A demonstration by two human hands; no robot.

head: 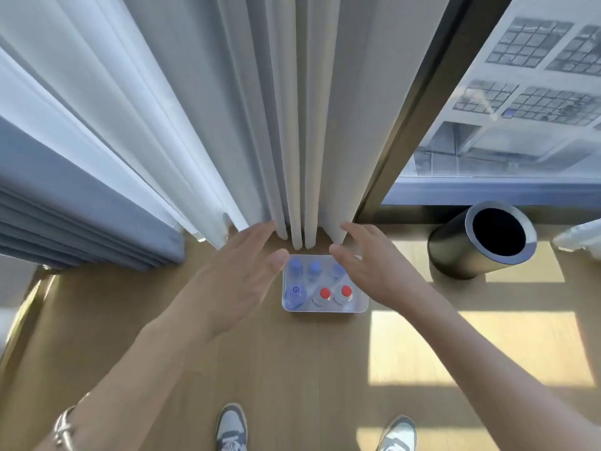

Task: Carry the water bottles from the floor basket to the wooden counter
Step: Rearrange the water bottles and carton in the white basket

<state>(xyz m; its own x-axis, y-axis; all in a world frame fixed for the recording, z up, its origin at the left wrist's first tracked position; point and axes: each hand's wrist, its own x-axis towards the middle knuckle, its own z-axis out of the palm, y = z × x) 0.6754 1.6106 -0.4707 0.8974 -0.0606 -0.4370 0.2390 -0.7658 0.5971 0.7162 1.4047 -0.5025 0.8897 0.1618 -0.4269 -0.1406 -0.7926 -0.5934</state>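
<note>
Standing on wooden floor (292, 369) below white curtains (292, 125): clear basket (325, 308) holding water bottles (325, 296), blue- and red-capped. Left hand (240, 281), right hand (367, 265): both spread, empty, above basket. Dark cylindrical bin (481, 242) nearby, right.

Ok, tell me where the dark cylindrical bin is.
In the head view, the dark cylindrical bin stands on the wooden floor to the right of the clear plastic basket, below the window.
</note>
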